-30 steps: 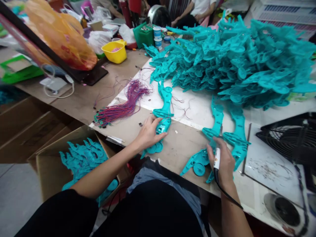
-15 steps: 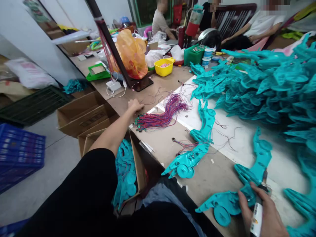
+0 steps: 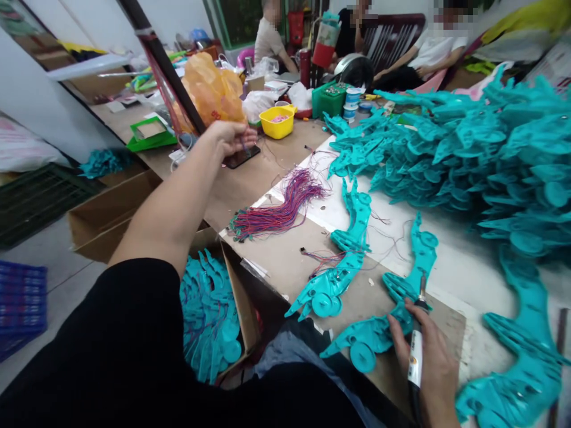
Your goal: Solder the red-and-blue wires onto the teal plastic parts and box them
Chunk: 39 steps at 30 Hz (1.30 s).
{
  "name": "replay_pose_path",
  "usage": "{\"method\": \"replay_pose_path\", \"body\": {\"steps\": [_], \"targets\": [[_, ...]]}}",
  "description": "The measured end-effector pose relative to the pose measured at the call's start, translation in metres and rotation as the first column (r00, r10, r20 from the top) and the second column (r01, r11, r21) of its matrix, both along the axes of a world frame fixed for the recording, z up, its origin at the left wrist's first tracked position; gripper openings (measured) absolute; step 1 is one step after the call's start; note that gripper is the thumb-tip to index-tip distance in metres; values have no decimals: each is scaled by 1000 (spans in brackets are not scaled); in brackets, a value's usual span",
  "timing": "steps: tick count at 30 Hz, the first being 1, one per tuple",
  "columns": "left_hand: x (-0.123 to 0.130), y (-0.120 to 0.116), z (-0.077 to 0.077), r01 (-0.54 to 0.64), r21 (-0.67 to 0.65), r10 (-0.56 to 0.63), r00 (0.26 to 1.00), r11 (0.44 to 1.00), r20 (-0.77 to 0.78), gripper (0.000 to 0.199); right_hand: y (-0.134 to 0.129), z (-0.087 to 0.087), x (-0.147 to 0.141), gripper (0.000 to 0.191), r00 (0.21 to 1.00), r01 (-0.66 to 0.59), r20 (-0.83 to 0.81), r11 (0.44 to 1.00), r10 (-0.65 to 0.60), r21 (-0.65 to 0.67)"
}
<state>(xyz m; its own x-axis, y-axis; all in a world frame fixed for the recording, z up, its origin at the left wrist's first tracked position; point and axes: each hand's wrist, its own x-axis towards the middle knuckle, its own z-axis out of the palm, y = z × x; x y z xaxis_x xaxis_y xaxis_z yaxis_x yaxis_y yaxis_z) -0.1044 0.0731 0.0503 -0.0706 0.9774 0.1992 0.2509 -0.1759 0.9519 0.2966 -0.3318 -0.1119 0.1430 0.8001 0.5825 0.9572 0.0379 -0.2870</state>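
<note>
My right hand (image 3: 430, 362) is wrapped round a soldering iron (image 3: 415, 356), its tip pointing up and away. The thumb and fingertips also touch a teal plastic part (image 3: 372, 339) with a round disc, lying at the table's near edge. My left hand (image 3: 234, 139) is raised above a dark flat base (image 3: 242, 156) by the post. Thin wires, blurred, show at its fingers and seem pinched there. Nearer me lies a bundle of red and purple wires (image 3: 285, 208). Another teal part (image 3: 341, 273) sits between the hands, loose wires beside it.
A large pile of teal parts (image 3: 464, 154) fills the right back. At left below the table, a cardboard box (image 3: 241, 303) holds more parts. A yellow basket (image 3: 277, 126), an orange bag (image 3: 212, 89) and a dark post (image 3: 163, 71) stand behind. Several people sit beyond.
My left hand has lifted from beside the wire bundle and moved up and away, towards the post's base. My right hand still holds the soldering iron by the teal part. The view has shifted right.
</note>
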Motion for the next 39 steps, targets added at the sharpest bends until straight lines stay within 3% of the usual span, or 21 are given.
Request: {"method": "replay_pose_path", "body": {"steps": [2, 4, 6, 8, 10, 13, 15, 18, 21, 24, 27, 29, 31, 33, 35, 37, 39], "targets": [[20, -2, 37, 80, -68, -75, 995, 994, 63, 17, -1, 6, 0, 42, 1000, 11, 6, 999, -11, 51], [43, -17, 75, 164, -35, -158, 979, 986, 129, 18, -2, 17, 2, 40, 998, 48, 29, 992, -51, 113], [65, -39, 107, 222, 34, -224, 971, 974, 81, 28, -4, 33, 5, 40, 996, 77, 32, 983, -84, 168], [85, -61, 130, 269, 95, -268, 963, 958, -19, 35, -4, 52, 8, 39, 996, 83, 11, 974, -87, 210], [99, -74, 142, 220, 194, -211, 975, 956, -64, 35, -4, 70, 9, 38, 996, 89, -18, 964, -87, 252], [111, -78, 148, -69, 381, 81, 997, 922, -15, 30, -3, 91, 8, 35, 996, 82, -46, 950, -71, 303], [115, -82, 150, -127, 425, 141, 990, 896, -3, 26, -4, 99, 8, 34, 998, 60, -53, 945, -45, 323], [127, -109, 154, 72, 405, -59, 997, 912, -46, 25, -5, 106, 8, 32, 996, 51, -80, 938, -25, 344], [150, -160, 157, 303, 324, -314, 949, 896, -22, 21, -4, 120, 8, 30, 989, 101, -137, 910, -49, 401], [178, -212, 150, 486, 219, -521, 842, 846, 142, 13, 4, 144, 5, 34, 973, 104, -232, 871, 11, 480], [201, -251, 132, 612, 135, -622, 730, 779, 284, 10, 18, 169, -5, 45, 905, 2, -364, 853, 220, 522], [213, -268, 115, 652, 89, -640, 694, 753, 331, 2, 25, 179, -13, 54, 809, -106, -451, 848, 377, 519], [222, -278, 97, 684, 54, -652, 666, 728, 363, 14, 26, 182, -21, 56, 664, -205, -577, 859, 475, 470], [225, -283, 78, 725, 20, -673, 629, 689, 390, 22, 18, 179, -24, 50, 517, -268, -719, 886, 465, 380], [223, -288, 57, 768, -32, -691, 594, 640, 412, 22, 2, 172, -18, 44, 433, -288, -807, 910, 402, 299], [215, -293, 35, 800, -95, -694, 566, 592, 445, 24, -16, 168, -1, 43, 417, -309, -836, 921, 357, 238], [204, -301, 12, 828, -165, -681, 540, 537, 495, 31, -27, 167, 21, 42, 451, -351, -832, 921, 322, 166]]}}
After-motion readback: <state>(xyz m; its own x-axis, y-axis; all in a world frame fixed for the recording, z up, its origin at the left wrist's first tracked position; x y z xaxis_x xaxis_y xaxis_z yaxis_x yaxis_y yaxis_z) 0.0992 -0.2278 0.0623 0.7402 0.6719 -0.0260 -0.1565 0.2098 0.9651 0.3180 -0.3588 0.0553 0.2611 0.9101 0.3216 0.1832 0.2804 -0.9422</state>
